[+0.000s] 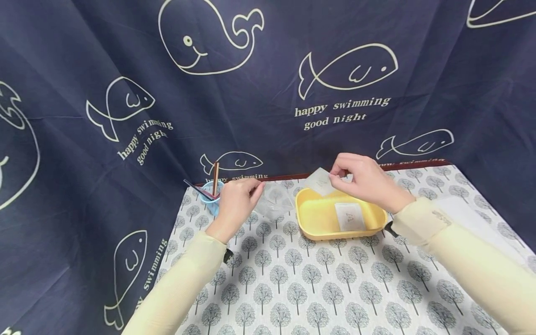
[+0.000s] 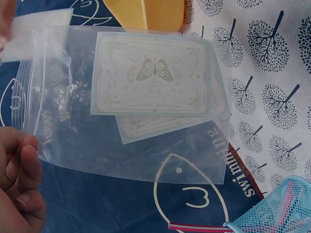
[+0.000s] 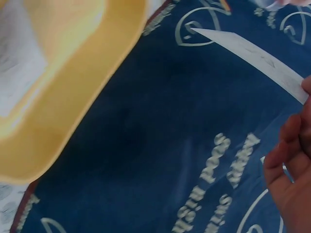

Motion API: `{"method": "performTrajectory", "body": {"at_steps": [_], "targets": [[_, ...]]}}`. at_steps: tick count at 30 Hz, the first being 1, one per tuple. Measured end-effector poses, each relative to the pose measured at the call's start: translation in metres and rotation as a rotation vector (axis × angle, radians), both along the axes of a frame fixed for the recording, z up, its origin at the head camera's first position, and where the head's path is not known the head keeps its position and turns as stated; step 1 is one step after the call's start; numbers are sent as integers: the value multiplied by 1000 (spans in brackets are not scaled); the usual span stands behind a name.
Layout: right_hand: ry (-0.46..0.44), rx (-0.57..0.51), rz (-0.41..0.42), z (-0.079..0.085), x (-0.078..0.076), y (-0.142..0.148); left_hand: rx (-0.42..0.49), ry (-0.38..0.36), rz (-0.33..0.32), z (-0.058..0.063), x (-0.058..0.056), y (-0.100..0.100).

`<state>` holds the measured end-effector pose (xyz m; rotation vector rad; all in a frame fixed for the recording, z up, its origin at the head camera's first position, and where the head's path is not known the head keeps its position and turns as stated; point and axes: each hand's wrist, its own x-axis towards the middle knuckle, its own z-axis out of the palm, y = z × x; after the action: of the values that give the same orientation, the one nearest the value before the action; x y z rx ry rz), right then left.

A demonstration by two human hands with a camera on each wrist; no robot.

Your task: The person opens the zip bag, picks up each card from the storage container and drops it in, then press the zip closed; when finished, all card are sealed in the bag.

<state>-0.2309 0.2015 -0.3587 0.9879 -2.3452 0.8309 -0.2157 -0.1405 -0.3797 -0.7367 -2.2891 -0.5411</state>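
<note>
Card point(image 1: 319, 182) | above far-left corner of tray point(image 1: 315, 218), near far edge of counter point(image 1: 335, 307) | tilted, reaching left from right grip point(image 1: 363, 179), which pinches it | bag point(image 2: 146, 158) just left, zip end pinched by left grip point(image 1: 237, 203); card-bag contact unclear

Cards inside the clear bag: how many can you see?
2: a butterfly card in front and a second card tilted behind it, both in the bag. More may be hidden.
</note>
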Motion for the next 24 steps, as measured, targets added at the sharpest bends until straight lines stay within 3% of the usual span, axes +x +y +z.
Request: {"method": "performTrajectory", "body": {"at_steps": [5,10,16,24], "targets": [[68,-124,73,11,5,-20,0,10,-4,1,0,0],[41,-226,160,15,8,-38,-11,11,2,1,0,0],[33,-260,215,9,9,-57,-17,15,7,1,0,1],[151,-282,212,6,8,-63,-23,22,-4,0,-2,4]]}}
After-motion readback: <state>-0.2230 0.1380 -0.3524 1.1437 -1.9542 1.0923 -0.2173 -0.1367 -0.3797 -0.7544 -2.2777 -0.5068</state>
